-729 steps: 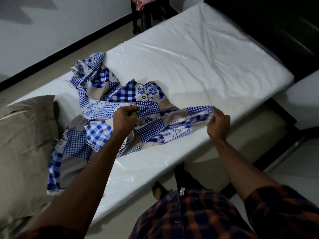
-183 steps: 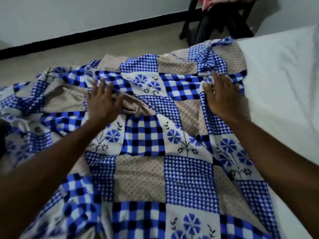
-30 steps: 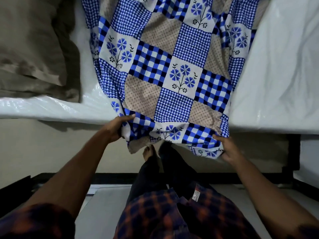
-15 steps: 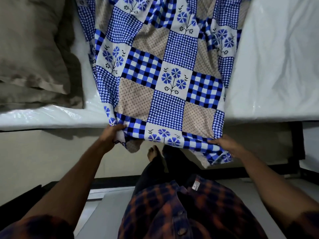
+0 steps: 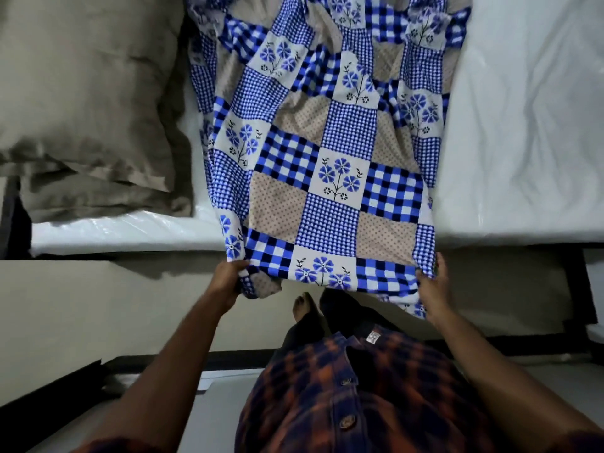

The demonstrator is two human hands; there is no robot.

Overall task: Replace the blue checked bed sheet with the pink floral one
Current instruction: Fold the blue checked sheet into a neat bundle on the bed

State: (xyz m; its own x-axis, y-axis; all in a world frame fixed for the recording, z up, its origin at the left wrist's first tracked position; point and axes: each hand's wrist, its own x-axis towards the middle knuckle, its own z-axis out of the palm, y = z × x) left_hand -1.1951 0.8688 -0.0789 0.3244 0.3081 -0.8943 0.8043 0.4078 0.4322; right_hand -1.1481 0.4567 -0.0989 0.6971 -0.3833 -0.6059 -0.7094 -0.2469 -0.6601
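White mattress [image 5: 523, 125] fills the top of your view, wrapped in shiny plastic. Your blue sheet [image 5: 327, 178] lies in a folded strip across it, near end hanging over the edge. Your left hand [image 5: 225, 282] is closed on the strip's left corner; your right hand [image 5: 433, 289] pinches its right corner. Two tan pillows [image 5: 85, 103] sit just left of the sheet.
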